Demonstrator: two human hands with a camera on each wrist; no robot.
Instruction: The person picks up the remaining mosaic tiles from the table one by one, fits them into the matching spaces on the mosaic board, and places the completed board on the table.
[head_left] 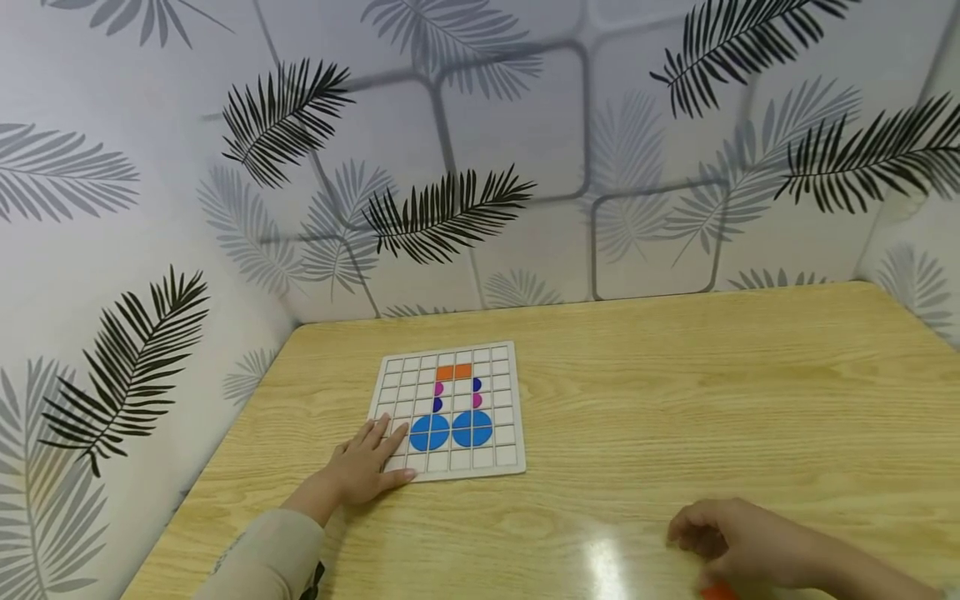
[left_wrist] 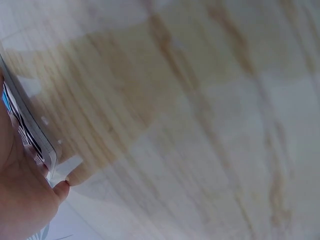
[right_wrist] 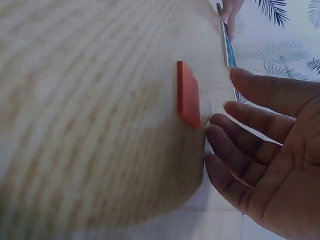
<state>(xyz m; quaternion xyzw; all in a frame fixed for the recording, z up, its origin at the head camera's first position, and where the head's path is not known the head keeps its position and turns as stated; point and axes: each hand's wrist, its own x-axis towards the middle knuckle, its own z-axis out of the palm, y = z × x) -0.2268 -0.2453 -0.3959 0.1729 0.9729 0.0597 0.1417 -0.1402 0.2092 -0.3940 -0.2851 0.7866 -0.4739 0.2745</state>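
A white grid board (head_left: 506,455) lies at the left of the table. On it are two orange squares (head_left: 454,372), small pink and dark blue half-round pieces (head_left: 477,400), and two blue discs (head_left: 472,428) made of quarter pieces. My left hand (head_left: 363,467) rests with spread fingers over the board's lower left edge, its thumb at the near edge. At the front right, my right hand (head_left: 757,546) has loosely bent fingers and holds nothing. Right by its fingertips, a flat red-orange tile (right_wrist: 189,97) lies on the table in the right wrist view.
The pale wooden table (head_left: 660,375) reaches back to a wall (head_left: 525,250) with a leaf pattern. Another wall (head_left: 112,292) runs along the left side. Light glares off the tabletop near the front middle.
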